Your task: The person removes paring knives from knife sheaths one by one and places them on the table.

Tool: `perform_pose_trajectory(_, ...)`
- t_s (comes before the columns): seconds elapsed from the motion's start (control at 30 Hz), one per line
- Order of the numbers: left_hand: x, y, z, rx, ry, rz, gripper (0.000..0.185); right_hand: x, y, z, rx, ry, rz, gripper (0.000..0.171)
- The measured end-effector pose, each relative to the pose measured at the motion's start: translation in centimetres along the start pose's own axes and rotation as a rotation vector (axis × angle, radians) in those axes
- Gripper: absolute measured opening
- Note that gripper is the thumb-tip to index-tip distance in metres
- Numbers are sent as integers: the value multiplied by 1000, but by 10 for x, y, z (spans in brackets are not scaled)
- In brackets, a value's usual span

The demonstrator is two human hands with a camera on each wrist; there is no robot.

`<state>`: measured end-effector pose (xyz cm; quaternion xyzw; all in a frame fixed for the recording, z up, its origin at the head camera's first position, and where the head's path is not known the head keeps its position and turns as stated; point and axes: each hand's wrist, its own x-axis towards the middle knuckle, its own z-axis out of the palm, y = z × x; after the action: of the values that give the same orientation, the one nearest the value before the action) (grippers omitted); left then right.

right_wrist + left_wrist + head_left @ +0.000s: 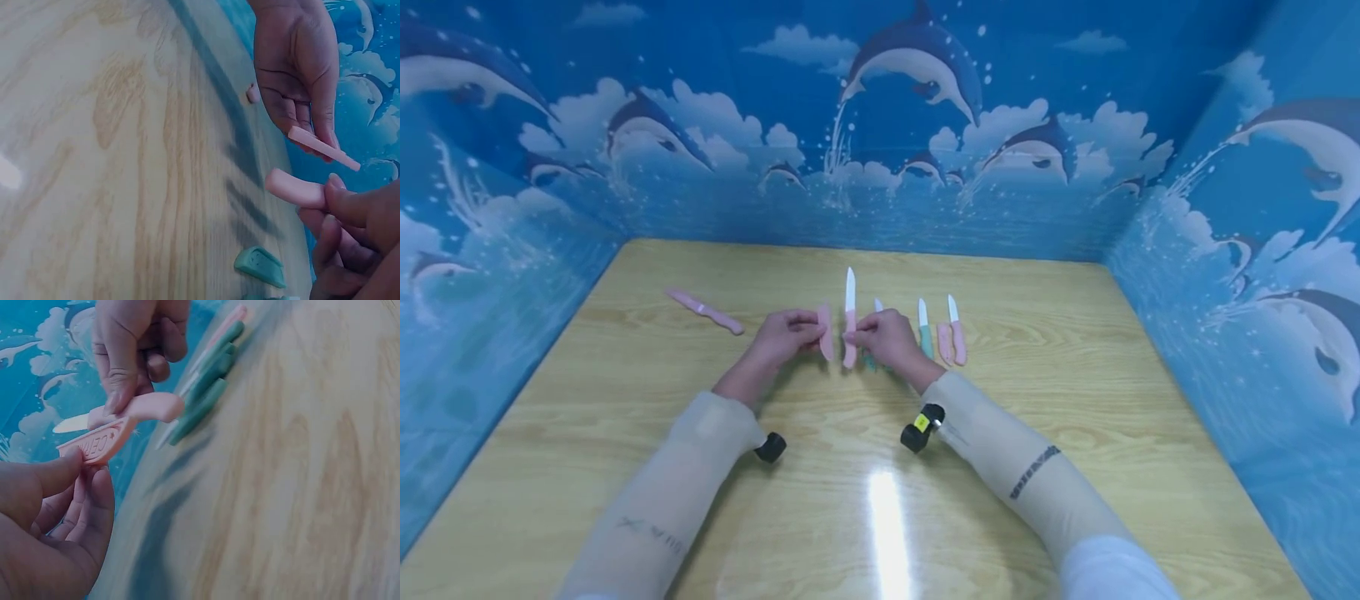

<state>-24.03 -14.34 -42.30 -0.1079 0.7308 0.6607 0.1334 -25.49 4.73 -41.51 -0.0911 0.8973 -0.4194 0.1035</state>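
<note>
Between thumb and fingers, my left hand [784, 336] pinches a pink knife sheath [825, 332], its raised lettering visible in the left wrist view. My right hand [891, 337] grips a pink-handled knife [850, 293] with its white blade bare and pointing away from me. Knife and sheath are side by side, a small gap between them in the head view; both are held above the table. In the left wrist view the knife's handle [159, 406] overlaps the sheath [103, 445]. A green knife [878, 305] lies partly hidden behind my right hand.
Right of my hands lie another green-handled knife [926, 337], a pink sheath [944, 343] and a pink-handled knife [957, 337], blades pointing away. A sheathed pink knife [718, 317] lies at the left. One green sheath [261, 267] shows in the right wrist view. Dolphin-printed walls [880, 208] border the table.
</note>
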Motion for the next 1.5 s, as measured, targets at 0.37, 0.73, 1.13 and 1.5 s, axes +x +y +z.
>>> perform_pose_trajectory(0.37, 10, -13, 18, 215, 38, 74, 48, 7, 9, 10, -82, 16, 30, 16)
perform_pose_trajectory(0.73, 10, -15, 22, 447, 101, 145, 80, 7, 10, 21, -111, 23, 27, 17)
perform_pose_trajectory(1.13, 7, -13, 31, 636, 125, 255, 83, 3, 9, 25, -200, 99, -16, 18)
perform_pose_trajectory(1.5, 4, -13, 30, 787, 140, 254, 79, 3, 11, 30, -352, 135, -51, 23)
